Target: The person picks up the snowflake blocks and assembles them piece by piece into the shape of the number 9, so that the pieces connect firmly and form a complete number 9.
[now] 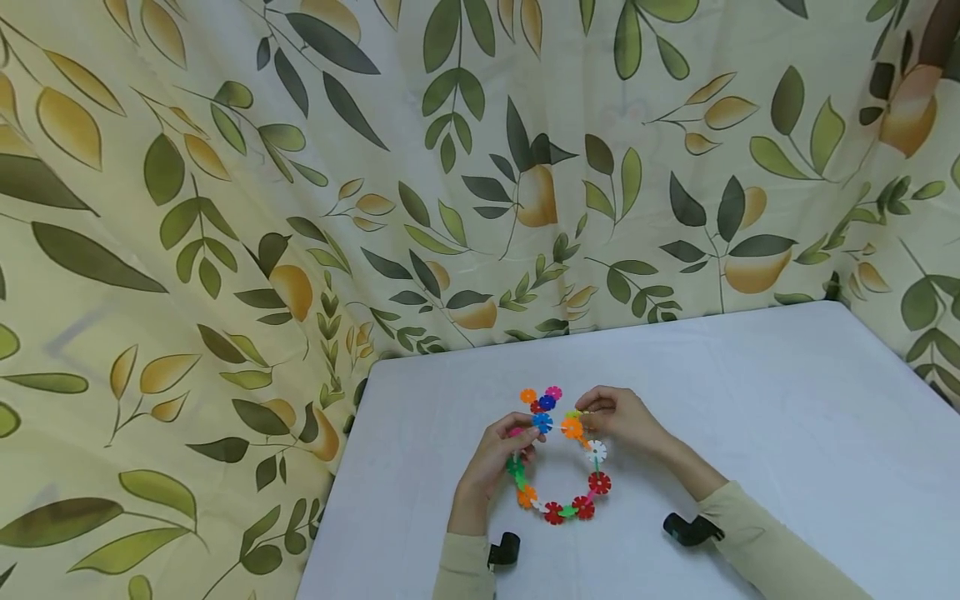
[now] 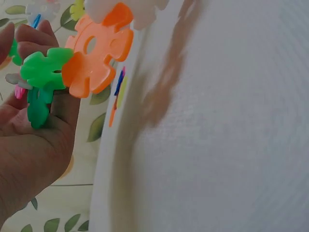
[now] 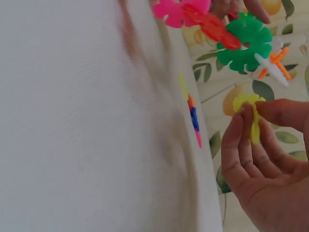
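A curved chain of interlocking flower-shaped plastic discs (image 1: 599, 482) hangs between my hands, in red, green, orange, white and other colours. My left hand (image 1: 489, 452) grips its left end, where a blue disc (image 1: 542, 423) shows at the fingertips and green discs (image 2: 46, 67) lie against the palm side. Between the thumb and fingers of my right hand (image 1: 621, 418) a yellow disc (image 3: 248, 102) is pinched. In the head view an orange disc (image 1: 572, 428) of the chain's right end sits beside those fingers. Whether the yellow disc is joined to it is hidden.
Several loose discs (image 1: 547, 402) in orange, pink, dark blue and red lie on the white-covered table (image 1: 750, 400) beyond my hands. A leaf-patterned curtain (image 1: 480, 208) hangs behind the table. Black wrist cameras (image 1: 686, 529) sit at both sleeves.
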`<state>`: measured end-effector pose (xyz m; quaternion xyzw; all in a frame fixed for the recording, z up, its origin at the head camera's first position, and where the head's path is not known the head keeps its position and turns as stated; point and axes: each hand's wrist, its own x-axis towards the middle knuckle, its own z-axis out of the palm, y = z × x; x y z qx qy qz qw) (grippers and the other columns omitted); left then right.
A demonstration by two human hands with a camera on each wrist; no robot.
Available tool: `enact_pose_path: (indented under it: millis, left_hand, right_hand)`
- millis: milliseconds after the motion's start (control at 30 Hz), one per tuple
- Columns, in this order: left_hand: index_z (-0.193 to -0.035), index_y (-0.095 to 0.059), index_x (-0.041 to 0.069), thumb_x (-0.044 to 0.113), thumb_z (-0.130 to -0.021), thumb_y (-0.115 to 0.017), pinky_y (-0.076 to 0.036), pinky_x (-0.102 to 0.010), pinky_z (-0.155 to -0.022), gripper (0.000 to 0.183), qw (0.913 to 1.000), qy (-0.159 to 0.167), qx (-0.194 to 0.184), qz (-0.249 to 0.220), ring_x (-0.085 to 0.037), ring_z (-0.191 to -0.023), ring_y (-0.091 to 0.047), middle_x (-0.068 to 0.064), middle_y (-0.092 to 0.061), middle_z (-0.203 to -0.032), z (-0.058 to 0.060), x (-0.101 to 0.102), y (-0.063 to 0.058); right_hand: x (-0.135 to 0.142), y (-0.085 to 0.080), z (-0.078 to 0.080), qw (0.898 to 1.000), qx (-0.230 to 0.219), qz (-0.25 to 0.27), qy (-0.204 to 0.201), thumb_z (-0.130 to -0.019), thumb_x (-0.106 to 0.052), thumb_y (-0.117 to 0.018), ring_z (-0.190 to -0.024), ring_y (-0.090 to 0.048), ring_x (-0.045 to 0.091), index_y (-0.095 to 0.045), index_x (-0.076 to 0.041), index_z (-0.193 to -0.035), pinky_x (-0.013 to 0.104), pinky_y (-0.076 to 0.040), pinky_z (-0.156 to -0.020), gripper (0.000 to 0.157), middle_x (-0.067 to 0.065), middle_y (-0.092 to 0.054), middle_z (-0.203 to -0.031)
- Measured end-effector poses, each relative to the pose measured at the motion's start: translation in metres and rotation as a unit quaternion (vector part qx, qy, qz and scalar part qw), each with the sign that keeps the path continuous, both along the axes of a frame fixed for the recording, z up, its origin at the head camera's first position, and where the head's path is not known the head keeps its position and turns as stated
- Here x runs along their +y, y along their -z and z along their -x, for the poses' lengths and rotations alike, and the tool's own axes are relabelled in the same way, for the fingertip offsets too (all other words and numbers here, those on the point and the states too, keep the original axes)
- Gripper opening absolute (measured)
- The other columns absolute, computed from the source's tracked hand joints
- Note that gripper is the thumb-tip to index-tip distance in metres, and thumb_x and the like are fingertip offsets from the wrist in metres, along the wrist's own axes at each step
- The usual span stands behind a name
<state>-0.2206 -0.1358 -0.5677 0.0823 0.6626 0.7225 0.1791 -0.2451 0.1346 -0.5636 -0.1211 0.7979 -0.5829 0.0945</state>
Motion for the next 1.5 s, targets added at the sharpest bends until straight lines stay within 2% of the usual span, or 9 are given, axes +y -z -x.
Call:
enact_pose_path:
  millis: [133,300,400,533,700,900,1133,1333,1500]
  left_hand:
    - [-0.120,-0.069,0.008,0.024,-0.100,-0.072,-0.055,-0.024,-0.069,0.026,1.0000,-0.003,0.005,0.000,-0.015,-0.069,-0.061,-0.005,-0.076,-0.099,0.000,0.002,0.001]
    - [-0.120,-0.069,0.007,0.024,-0.100,-0.072,-0.056,-0.023,-0.068,0.026,1.0000,0.000,0.008,0.002,-0.014,-0.069,-0.062,-0.005,-0.076,-0.100,-0.001,0.004,0.000]
    - [-0.119,-0.069,0.006,0.023,-0.100,-0.072,-0.056,-0.023,-0.069,0.026,1.0000,-0.003,0.007,0.003,-0.014,-0.069,-0.061,-0.005,-0.076,-0.099,-0.001,0.005,0.000]
    - [-0.119,-0.070,0.006,0.025,-0.099,-0.073,-0.055,-0.023,-0.068,0.028,0.9999,-0.008,0.010,0.008,-0.014,-0.069,-0.061,-0.005,-0.076,-0.099,-0.001,0.007,0.001]
    - [-0.120,-0.072,0.007,0.028,-0.100,-0.073,-0.055,-0.023,-0.068,0.029,0.9996,-0.005,0.022,0.017,-0.015,-0.069,-0.061,-0.006,-0.077,-0.100,-0.001,0.010,0.000]
    - [-0.122,-0.074,0.007,0.026,-0.100,-0.073,-0.055,-0.023,-0.066,0.028,0.9994,-0.011,0.025,0.019,-0.014,-0.068,-0.061,-0.005,-0.078,-0.098,-0.002,0.015,-0.002]
    - [-0.121,-0.075,0.009,0.026,-0.100,-0.073,-0.053,-0.022,-0.064,0.027,0.9993,-0.017,0.022,0.026,-0.012,-0.066,-0.059,-0.006,-0.078,-0.098,-0.004,0.018,-0.004]
    - [-0.121,-0.075,0.009,0.024,-0.100,-0.073,-0.054,-0.022,-0.064,0.027,0.9992,-0.015,0.027,0.025,-0.012,-0.065,-0.059,-0.007,-0.078,-0.098,-0.004,0.018,-0.005]
    - [-0.122,-0.075,0.009,0.023,-0.100,-0.073,-0.054,-0.021,-0.064,0.026,0.9992,-0.010,0.029,0.025,-0.012,-0.065,-0.058,-0.004,-0.078,-0.096,-0.005,0.019,-0.006]
  right_hand:
    - [0.000,-0.010,0.000,0.999,-0.014,0.025,0.033,-0.093,-0.020,-0.080,-0.093,-0.073,0.031,-0.063,0.004,-0.127,0.029,-0.059,-0.081,0.045,0.010,-0.075,-0.104]
    - [-0.002,-0.021,-0.002,0.998,-0.010,0.037,0.056,-0.091,-0.024,-0.084,-0.097,-0.072,0.031,-0.070,0.000,-0.124,0.025,-0.056,-0.084,0.043,0.011,-0.077,-0.106]
    - [-0.003,-0.023,-0.003,0.998,-0.006,0.047,0.049,-0.093,-0.027,-0.082,-0.102,-0.073,0.028,-0.072,-0.002,-0.126,0.026,-0.056,-0.089,0.043,0.012,-0.076,-0.114]
    - [-0.005,-0.022,-0.001,0.996,-0.017,0.083,0.025,-0.097,-0.029,-0.077,-0.106,-0.075,0.032,-0.067,0.000,-0.133,0.036,-0.058,-0.094,0.047,0.017,-0.074,-0.122]
    - [-0.012,-0.024,0.002,0.993,-0.008,0.116,0.001,-0.104,-0.024,-0.068,-0.104,-0.075,0.033,-0.066,0.001,-0.134,0.045,-0.059,-0.090,0.040,0.025,-0.067,-0.129]
    - [-0.022,-0.034,0.003,0.988,0.007,0.153,0.024,-0.104,-0.014,-0.067,-0.102,-0.076,0.027,-0.068,0.004,-0.129,0.047,-0.060,-0.085,0.031,0.026,-0.069,-0.126]
    - [-0.024,-0.043,0.005,0.993,0.053,0.105,0.032,-0.100,-0.011,-0.072,-0.093,-0.078,0.027,-0.068,0.002,-0.129,0.035,-0.062,-0.080,0.032,0.018,-0.078,-0.107]
    - [-0.024,-0.053,0.009,0.996,0.078,0.038,0.034,-0.093,-0.021,-0.081,-0.080,-0.078,0.022,-0.075,-0.008,-0.120,0.037,-0.059,-0.081,0.031,0.005,-0.080,-0.096]
    - [-0.026,-0.057,0.014,0.993,0.116,-0.008,0.005,-0.091,-0.016,-0.083,-0.080,-0.076,0.017,-0.077,-0.011,-0.116,0.037,-0.060,-0.080,0.026,0.001,-0.080,-0.091]
